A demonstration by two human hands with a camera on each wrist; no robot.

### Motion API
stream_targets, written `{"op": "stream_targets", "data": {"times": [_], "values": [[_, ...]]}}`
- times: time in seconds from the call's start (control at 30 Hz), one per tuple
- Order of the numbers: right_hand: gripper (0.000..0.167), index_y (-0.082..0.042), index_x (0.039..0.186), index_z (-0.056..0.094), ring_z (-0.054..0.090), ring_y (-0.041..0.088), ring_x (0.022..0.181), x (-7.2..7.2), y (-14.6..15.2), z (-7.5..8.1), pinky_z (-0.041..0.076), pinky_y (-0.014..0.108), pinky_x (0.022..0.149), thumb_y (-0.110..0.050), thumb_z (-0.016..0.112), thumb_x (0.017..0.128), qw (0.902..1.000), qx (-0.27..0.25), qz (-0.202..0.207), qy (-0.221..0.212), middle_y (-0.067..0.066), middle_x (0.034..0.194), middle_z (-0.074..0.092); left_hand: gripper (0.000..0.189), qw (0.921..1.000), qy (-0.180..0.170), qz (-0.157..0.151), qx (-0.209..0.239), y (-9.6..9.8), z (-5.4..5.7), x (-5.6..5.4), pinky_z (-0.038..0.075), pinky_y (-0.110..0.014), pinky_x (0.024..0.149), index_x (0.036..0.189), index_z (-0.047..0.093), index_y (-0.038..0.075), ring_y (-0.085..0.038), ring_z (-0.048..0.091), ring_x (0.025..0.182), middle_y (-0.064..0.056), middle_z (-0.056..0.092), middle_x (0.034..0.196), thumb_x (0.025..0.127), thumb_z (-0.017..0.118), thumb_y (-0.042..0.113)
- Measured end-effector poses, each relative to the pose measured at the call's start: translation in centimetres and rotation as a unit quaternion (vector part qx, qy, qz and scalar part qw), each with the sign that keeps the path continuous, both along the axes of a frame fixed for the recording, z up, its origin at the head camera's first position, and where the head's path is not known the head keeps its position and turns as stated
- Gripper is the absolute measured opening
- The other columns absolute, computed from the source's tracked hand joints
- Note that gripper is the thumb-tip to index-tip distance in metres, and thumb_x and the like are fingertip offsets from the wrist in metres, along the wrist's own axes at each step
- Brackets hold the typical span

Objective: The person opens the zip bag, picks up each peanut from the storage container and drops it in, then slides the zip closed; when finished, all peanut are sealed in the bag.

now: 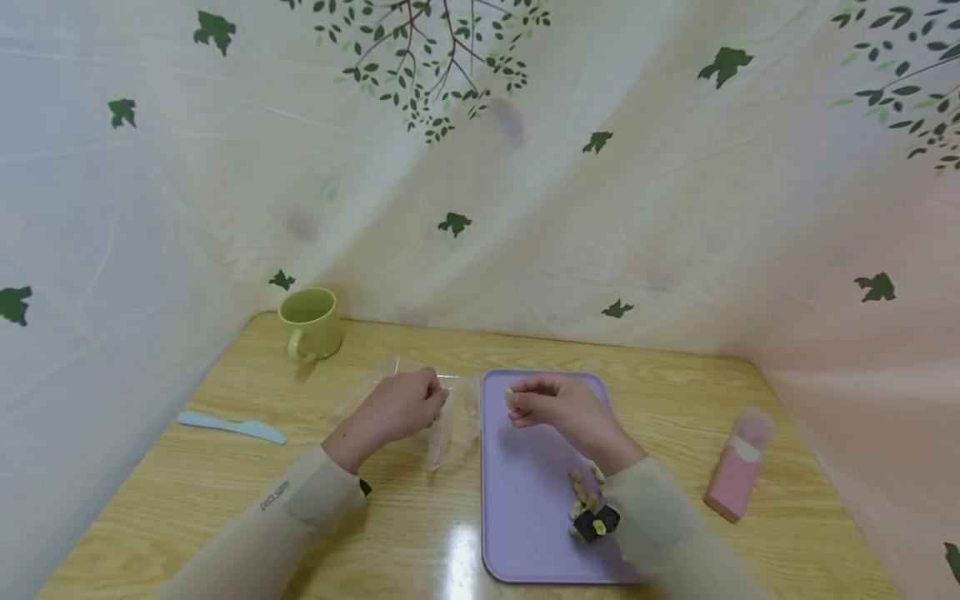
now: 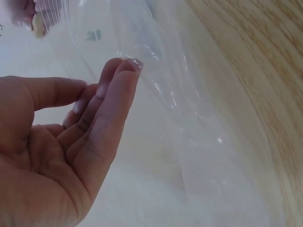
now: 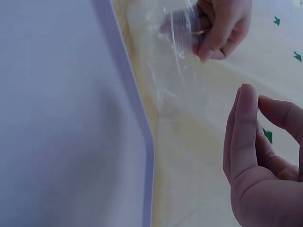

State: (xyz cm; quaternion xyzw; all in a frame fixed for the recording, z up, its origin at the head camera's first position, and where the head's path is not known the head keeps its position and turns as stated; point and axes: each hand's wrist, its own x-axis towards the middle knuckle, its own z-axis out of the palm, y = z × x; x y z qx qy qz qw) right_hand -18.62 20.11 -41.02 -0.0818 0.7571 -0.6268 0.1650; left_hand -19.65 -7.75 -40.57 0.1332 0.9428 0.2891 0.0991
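Note:
My left hand (image 1: 401, 406) pinches the edge of a clear zip bag (image 1: 463, 412) left of the lilac tray (image 1: 521, 508). In the left wrist view the bag (image 2: 189, 137) spreads beyond the fingertips. My right hand (image 1: 566, 414) is over the far part of the tray, pinching a small pale nut (image 1: 509, 398) between thumb and fingers. That nut (image 2: 38, 25) also shows near the bag's ridged strip in the left wrist view. Several tan nuts (image 1: 579, 492) lie on the tray near the right cuff, beside a dark object (image 1: 587, 528) with a yellow spot, partly hidden.
A green mug (image 1: 313, 323) stands at the back left of the wooden table (image 1: 420, 533). A light blue plastic knife (image 1: 232, 427) lies left of my left arm. The pink container (image 1: 738, 467) is to the tray's right. A leaf-patterned cloth (image 1: 525, 250) hangs behind.

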Motion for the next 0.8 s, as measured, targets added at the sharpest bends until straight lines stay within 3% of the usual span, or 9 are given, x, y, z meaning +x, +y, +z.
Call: {"op": "stream_targets", "data": {"times": [0.1,0.43,0.8], "values": [[0.034,0.008,0.123,0.071,0.078,0.010,0.086,-0.2,-1.3,-0.3,0.065,0.031,0.087,-0.016,0.074,0.100,0.9999,0.007,0.014,-0.005,0.007,0.104,0.078,0.020,1.0000,0.004,0.000,0.001,0.1,0.0,0.1,0.048,-0.028,0.060,0.095,0.063,0.012,-0.015,0.061,0.069,0.000,0.069,0.081,0.110,0.060,0.025],[0.028,0.007,0.118,0.074,0.077,0.011,0.080,-0.4,-3.5,-1.2,0.066,0.033,0.081,-0.015,0.072,0.101,0.9991,0.025,0.015,-0.031,0.017,0.106,0.081,0.021,0.9999,0.014,0.000,-0.004,0.4,-0.1,-0.1,0.046,-0.027,0.058,0.091,0.063,0.013,-0.014,0.059,0.065,0.002,0.068,0.075,0.108,0.060,0.026],[0.033,0.012,0.125,0.070,0.078,0.012,0.083,-0.2,-2.8,-1.6,0.066,0.036,0.084,-0.014,0.065,0.105,0.9991,0.031,0.021,-0.021,0.022,0.112,0.080,0.020,0.9997,-0.009,0.022,-0.007,0.7,0.1,-0.1,0.047,-0.027,0.057,0.090,0.063,0.013,-0.015,0.062,0.065,0.002,0.069,0.073,0.106,0.060,0.024]]}}
